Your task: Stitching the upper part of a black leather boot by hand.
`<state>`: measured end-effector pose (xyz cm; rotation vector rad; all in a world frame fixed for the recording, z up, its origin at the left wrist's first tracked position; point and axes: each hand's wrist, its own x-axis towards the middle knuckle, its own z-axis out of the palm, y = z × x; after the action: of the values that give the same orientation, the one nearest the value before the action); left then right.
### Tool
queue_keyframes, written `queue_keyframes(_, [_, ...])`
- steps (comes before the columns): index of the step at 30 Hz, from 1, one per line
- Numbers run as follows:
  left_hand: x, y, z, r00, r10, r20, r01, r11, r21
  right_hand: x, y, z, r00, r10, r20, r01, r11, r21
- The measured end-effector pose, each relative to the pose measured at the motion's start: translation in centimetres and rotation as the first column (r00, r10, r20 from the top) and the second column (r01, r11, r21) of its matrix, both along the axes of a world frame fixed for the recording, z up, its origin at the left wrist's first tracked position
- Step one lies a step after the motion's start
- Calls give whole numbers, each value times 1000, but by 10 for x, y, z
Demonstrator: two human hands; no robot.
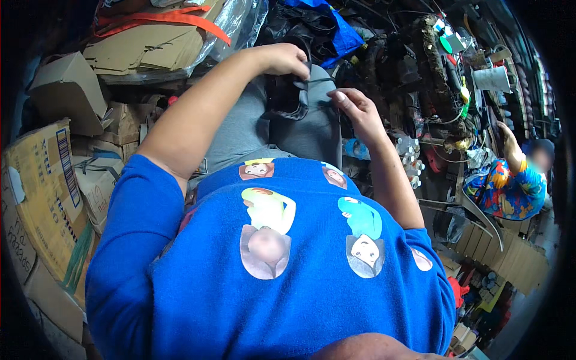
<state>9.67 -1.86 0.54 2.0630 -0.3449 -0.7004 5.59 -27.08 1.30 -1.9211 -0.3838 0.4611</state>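
Note:
On my lap, over grey trousers [237, 123], lies a dark, limp piece of material [291, 105] with a greyish edge. I cannot make out what kind of thing it is. My left hand [285, 62] reaches across from the left, its fingers curled down and closed on the upper edge of this piece. To the right of it, over my right thigh, is my right hand [358, 113], with thumb and forefinger brought together. Whatever those fingertips hold, if anything, is too small to make out.
Cardboard boxes [66, 90] and flat cardboard [162, 48] are piled on the left. A blue plastic sheet [342, 36] lies ahead among black material. Several clear bottles [410, 156] stand at my right, near a cluttered rack. Another person [510, 186] in bright patterned clothing sits far right.

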Motion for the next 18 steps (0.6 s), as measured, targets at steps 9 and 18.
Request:
queue_keyframes(9, [-13, -4, -23, 973, -19, 228, 46, 992, -113, 4, 42, 26, 854, 518, 37, -384, 678, -627])
queue_keyframes(18, [-15, -3, -31, 969, -37, 243, 85, 978, -189, -25, 10, 30, 902, 425, 79, -366, 848, -383])
